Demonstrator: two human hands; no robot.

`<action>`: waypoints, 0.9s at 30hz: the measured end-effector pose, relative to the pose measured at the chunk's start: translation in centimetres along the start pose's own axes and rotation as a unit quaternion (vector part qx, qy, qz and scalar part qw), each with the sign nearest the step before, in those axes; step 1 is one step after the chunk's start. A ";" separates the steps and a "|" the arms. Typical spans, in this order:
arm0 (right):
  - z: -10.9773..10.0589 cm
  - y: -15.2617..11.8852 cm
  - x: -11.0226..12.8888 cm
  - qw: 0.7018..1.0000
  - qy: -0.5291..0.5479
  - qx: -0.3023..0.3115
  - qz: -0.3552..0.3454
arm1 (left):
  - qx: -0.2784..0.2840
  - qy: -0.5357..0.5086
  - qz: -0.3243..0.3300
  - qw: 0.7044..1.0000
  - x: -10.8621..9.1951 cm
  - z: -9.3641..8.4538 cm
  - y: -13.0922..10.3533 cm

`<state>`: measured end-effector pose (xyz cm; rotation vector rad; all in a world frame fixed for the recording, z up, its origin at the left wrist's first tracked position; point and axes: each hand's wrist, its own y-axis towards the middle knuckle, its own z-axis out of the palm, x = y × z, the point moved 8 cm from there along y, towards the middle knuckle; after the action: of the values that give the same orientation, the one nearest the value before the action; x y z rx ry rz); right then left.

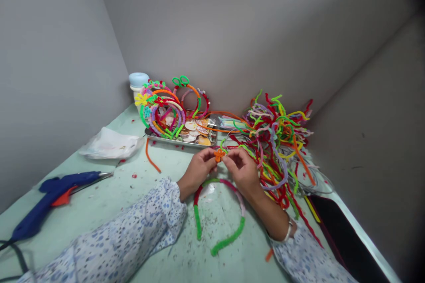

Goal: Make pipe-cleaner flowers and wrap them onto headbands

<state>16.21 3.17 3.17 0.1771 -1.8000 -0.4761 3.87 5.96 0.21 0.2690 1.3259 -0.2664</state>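
Observation:
An orange pipe-cleaner flower [219, 155] is pinched between my two hands above the table. The fingers of my left hand [200, 169] are closed on its left side. My right hand [243, 171] grips it from the right with thumb and fingertips. Just below my hands lies a headband [241, 205] wrapped in green, red and pink pipe cleaner, its ends toward me. Neither hand touches the headband's lower ends. A short orange pipe-cleaner piece [269, 254] lies beside my right sleeve.
A blue glue gun [59, 194] lies at the left near a white plastic bag [111, 143]. Behind my hands, a metal tray [189, 143] holds finished headbands [166, 117] and round cutouts. Tangled pipe cleaners [279, 137] spread at the right, near a black flat object [345, 230]. Grey walls enclose the table.

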 end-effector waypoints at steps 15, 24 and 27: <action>1.1 -0.6 0.6 0.994 -0.095 0.038 -0.025 | -0.038 0.051 0.041 0.997 0.0 -0.7 0.0; 1.1 -0.3 -2.2 0.986 0.074 0.058 0.140 | -0.002 -0.023 -0.011 1.000 0.0 0.0 -0.1; 1.2 -0.2 -2.7 0.977 0.115 0.060 0.171 | 0.029 -0.016 -0.020 0.999 0.0 0.6 -0.2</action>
<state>15.85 4.23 0.45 0.0013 -1.5897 -0.0963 4.39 5.56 0.33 0.2854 1.2950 -0.3422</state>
